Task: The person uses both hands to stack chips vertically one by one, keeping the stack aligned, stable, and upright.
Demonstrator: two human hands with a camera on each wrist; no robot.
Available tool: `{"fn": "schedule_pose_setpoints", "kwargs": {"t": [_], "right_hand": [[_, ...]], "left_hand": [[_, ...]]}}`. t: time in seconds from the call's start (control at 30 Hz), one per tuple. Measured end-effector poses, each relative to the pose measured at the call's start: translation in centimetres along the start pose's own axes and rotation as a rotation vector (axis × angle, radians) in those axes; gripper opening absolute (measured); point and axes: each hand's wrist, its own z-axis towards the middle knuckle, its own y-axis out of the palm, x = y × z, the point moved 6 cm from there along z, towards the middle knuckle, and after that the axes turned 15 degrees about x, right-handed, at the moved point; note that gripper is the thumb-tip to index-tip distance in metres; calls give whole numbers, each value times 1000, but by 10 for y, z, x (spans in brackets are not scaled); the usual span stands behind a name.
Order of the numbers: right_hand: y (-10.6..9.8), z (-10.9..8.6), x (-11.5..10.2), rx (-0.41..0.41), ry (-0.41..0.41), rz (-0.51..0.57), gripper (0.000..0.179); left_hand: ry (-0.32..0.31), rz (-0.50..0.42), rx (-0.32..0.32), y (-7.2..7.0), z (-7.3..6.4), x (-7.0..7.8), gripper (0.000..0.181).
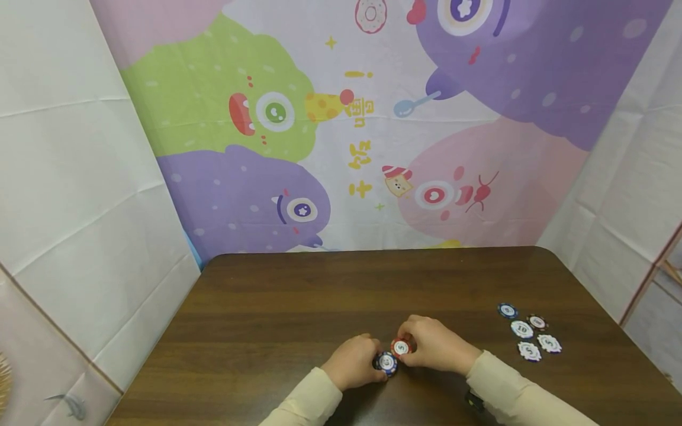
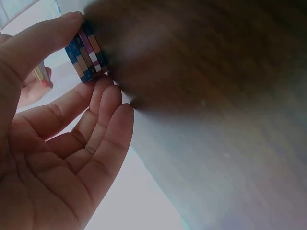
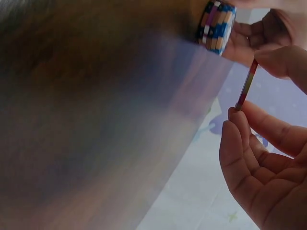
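Near the front middle of the table, my left hand (image 1: 353, 361) holds a short stack of poker chips (image 1: 386, 364) between thumb and fingers. The left wrist view shows blue, tan and purple bands on the stack's edge (image 2: 87, 51), with the thumb on one side and fingertips on the other. Just right of it, my right hand (image 1: 438, 345) pinches a single red poker chip (image 1: 401, 348) with a white centre marked 5. In the right wrist view this chip (image 3: 247, 86) stands edge-on between thumb and fingertips, beside the stack and a little above table level.
On the right of the brown wooden table (image 1: 256, 307) lie several loose poker chips, among them a blue one (image 1: 508, 310), a dark one (image 1: 537, 322) and a white one (image 1: 530, 351). A small black object (image 1: 473, 400) shows under the right sleeve. A cartoon-printed cloth (image 1: 341, 219) hangs behind.
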Motion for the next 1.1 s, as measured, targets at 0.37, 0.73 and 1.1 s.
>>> {"fn": "schedule_pose_setpoints", "kwargs": {"t": [0.37,0.73,1.1], "right_hand": [[10,-4,-12,-24,-47,29,23],[22,-4,-16,-38,-65,49,23],[25,-2,-18,-34,-79,41,23]], "left_hand": [[-7,-22,9,0,-1,1,30],[-6,-33,10,-3,-1,2,31],[4,-20,16,-4,-1,3,29]]}}
